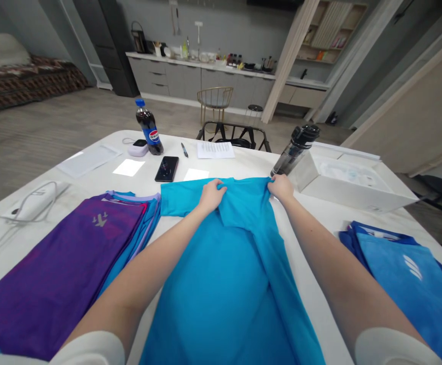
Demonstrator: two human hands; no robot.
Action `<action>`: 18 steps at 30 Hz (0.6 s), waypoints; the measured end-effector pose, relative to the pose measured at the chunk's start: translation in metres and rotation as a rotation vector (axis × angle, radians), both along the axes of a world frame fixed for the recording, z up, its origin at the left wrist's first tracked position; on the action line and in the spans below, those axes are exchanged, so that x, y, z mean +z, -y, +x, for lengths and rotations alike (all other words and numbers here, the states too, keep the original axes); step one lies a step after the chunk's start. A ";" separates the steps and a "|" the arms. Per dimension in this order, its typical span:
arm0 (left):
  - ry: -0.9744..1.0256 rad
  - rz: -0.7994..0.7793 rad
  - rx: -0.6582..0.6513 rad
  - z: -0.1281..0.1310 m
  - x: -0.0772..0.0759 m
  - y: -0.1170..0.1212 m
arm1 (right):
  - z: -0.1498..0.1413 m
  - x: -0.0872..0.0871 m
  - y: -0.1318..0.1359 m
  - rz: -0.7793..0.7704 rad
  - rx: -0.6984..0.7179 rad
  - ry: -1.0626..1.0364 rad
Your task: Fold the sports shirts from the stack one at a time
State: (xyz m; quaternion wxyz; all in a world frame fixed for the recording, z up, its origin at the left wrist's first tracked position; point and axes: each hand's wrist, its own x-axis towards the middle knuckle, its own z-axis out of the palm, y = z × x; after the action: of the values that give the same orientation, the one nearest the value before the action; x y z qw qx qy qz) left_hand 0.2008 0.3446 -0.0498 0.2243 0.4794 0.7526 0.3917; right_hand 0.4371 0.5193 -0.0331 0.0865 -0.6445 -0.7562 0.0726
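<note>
A turquoise T-shirt (224, 274) lies spread on the white table in front of me, its right side folded inward so that one sleeve rests on the body. The other sleeve (178, 198) still sticks out to the left. My left hand (212, 196) pinches the fabric near the collar. At the upper right corner of the shirt, my right hand (281, 187) has its fingers closed on the folded edge. To the left is a stack of shirts with a purple shirt (64, 258) on top. A folded blue shirt (407, 274) tops another pile at the right.
Beyond the shirt are a phone (166, 169), a cola bottle (150, 129), a pen (184, 149) and a printed sheet (215, 150). A dark water bottle (295, 149) leans beside an open white box (352, 182). A corded white device (34, 200) lies far left.
</note>
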 end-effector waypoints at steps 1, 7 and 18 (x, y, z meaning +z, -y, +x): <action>-0.045 -0.043 0.024 -0.003 -0.004 -0.004 | 0.002 -0.004 -0.002 -0.022 -0.029 -0.009; -0.477 -0.047 0.012 0.000 -0.010 0.001 | 0.005 -0.019 0.014 0.062 -0.052 -0.127; -0.728 0.082 -0.862 0.064 0.002 0.079 | 0.069 -0.002 0.193 -0.119 0.628 -0.286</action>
State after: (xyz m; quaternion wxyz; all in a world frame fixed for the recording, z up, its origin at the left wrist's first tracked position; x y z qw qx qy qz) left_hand 0.2651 0.2658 -0.0478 0.0712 0.8558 0.5018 0.1031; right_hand 0.5059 0.3265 -0.0356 0.1271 -0.3676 -0.8923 0.2293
